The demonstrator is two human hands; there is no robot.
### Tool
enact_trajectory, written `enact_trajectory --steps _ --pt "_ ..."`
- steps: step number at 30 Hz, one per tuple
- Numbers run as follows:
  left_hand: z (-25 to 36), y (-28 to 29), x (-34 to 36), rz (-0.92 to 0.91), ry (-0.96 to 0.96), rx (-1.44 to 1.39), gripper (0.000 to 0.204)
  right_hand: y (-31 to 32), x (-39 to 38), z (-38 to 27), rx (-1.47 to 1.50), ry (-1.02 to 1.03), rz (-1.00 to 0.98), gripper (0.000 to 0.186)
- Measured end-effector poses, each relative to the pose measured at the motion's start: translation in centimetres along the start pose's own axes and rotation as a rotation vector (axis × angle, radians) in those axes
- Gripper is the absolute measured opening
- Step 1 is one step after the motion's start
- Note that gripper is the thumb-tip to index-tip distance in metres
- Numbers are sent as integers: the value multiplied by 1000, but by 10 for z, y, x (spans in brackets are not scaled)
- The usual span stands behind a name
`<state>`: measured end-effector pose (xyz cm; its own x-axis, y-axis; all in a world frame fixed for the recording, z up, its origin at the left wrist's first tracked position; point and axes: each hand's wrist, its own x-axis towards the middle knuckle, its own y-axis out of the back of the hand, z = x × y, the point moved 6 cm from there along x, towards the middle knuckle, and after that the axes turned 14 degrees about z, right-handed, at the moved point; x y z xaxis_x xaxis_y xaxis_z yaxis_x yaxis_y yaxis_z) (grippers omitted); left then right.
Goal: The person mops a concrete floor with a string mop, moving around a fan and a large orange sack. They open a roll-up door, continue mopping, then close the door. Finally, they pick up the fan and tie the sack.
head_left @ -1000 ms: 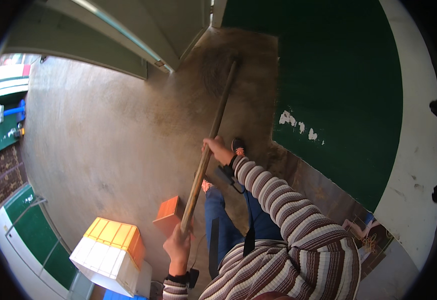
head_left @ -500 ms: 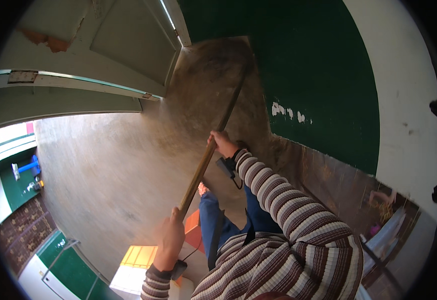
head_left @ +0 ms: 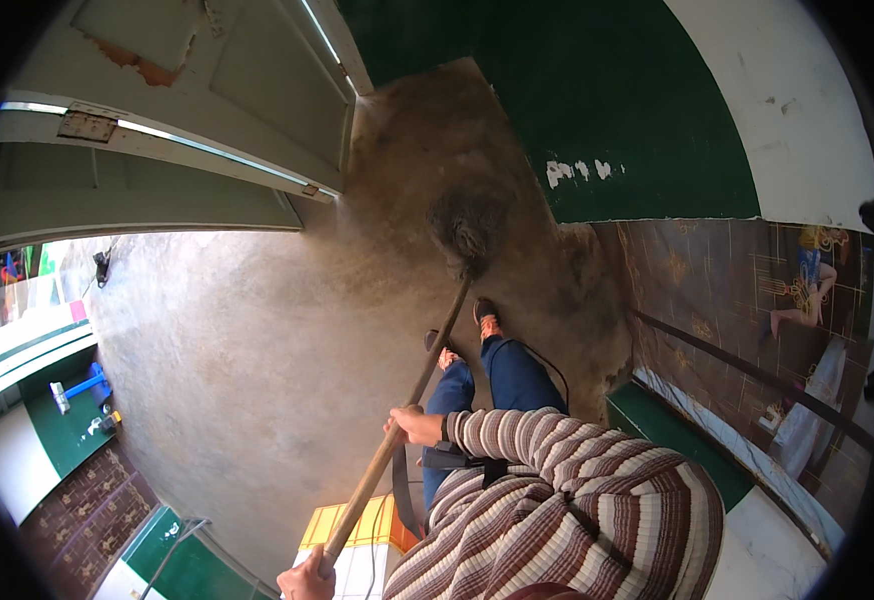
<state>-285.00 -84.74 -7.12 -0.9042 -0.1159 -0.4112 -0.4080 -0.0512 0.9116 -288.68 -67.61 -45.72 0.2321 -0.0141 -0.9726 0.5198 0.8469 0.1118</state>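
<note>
- Mop (head_left: 418, 385): in both hands, slanting over the floor (head_left: 227, 360) from the lower left up toward the middle of the view.
- Mop head (head_left: 467, 225): dark grey, stringy, resting on the floor ahead of the shoes, near the green wall (head_left: 647, 130) but apart from it.
- Left hand (head_left: 307, 578): at the lower edge of the view, fingers curled around the near end of the wooden handle (head_left: 358, 507).
- Right hand (head_left: 417, 427): farther up the handle, fingers wrapped around it; wrist just beside the dark blue trousers (head_left: 522, 380).
- Handle runs between the left shoe (head_left: 433, 341) and the right shoe (head_left: 485, 308), close to the left one.
- Striped sleeve (head_left: 517, 433), brown, grey and white, covers the right arm.
- Yellow-and-white crate (head_left: 359, 572): just beside the left hand, partly behind the handle; its lower part is cut off by the frame.
- Grey-green door (head_left: 277, 90): upper left, with a peeled orange-brown patch.
- Green wall: pale chipped marks (head_left: 577, 172) near its lower edge; white band above.
- Brown surface (head_left: 697, 280) with golden lines: at right, below the green wall.
- Blue-and-white fixture (head_left: 87, 385): far left; kind too small to tell.
</note>
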Motion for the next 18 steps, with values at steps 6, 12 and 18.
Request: enact_trajectory --steps 6,12,18 --pt "20 -47 8 61 -141 53 29 28 38 -22 9 -66 51 15" --pt "118 14 121 301 -501 -69 44 40 46 -136 191 69 -242 9" --pt "225 85 201 384 -781 -113 24 101 14 -215 465 224 -517 10"
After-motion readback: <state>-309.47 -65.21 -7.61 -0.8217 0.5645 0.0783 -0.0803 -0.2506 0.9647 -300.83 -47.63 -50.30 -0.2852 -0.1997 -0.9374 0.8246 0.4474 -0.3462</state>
